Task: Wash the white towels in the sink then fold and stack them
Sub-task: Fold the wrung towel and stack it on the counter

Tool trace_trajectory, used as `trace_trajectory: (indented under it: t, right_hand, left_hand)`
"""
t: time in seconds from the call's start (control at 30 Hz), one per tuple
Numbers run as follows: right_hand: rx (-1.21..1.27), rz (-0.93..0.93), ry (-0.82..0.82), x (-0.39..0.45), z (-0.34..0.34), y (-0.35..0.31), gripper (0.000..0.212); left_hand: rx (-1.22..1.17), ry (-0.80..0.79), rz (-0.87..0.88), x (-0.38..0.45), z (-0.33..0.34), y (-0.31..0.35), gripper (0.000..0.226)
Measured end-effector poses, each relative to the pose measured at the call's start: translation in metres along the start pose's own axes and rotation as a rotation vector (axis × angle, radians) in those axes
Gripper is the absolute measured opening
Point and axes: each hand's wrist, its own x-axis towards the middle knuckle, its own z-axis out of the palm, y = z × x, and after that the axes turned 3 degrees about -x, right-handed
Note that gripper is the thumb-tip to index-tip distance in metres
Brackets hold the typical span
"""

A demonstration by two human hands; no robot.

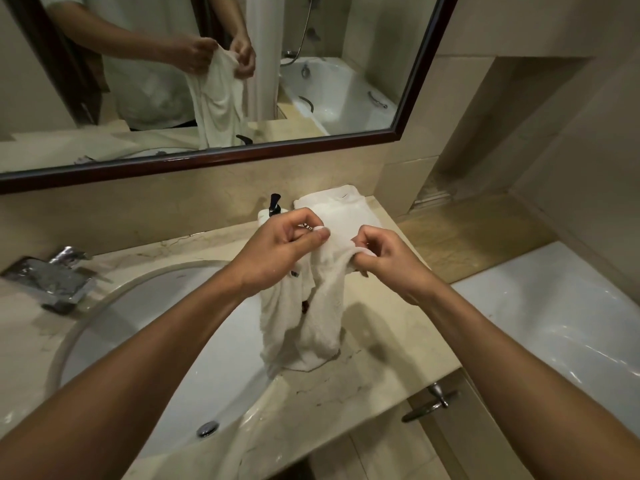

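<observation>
Hands: two are being seen, left hand (277, 247) and right hand (384, 261)
White towels: two are being counted, hanging towel (304, 327), folded towel (343, 213)
Sink (114, 341): one
Faucet (55, 278): one
Soap dispenser (275, 204): one
Mirror (398, 133): one
Bathtub (554, 317): one

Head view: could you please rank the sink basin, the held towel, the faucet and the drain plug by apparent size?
1. sink basin
2. held towel, gripped by both hands
3. faucet
4. drain plug

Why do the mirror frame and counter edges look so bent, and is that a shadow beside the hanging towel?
Head view: the wide-angle lens bows the mirror frame and tilts the countertop. The hanging towel casts a soft shadow to its right on the marble. Glare streaks the wet sink rim and bathtub. The light is dim and warm.
</observation>
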Motion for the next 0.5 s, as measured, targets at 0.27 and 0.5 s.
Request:
trace_trajectory:
  t: [0.27,0.5]
  right_hand:
    - [-0.346,-0.006,0.15,0.009,-0.005,0.004,0.02]
    - [-0.65,0.009,0.181,0.015,-0.056,0.015,0.037]
  left_hand:
    - [0.088,0.051,0.002,0.002,-0.005,0.0,0.018]
    - [0.553,-0.028,-0.104,-0.003,-0.055,-0.005,0.071]
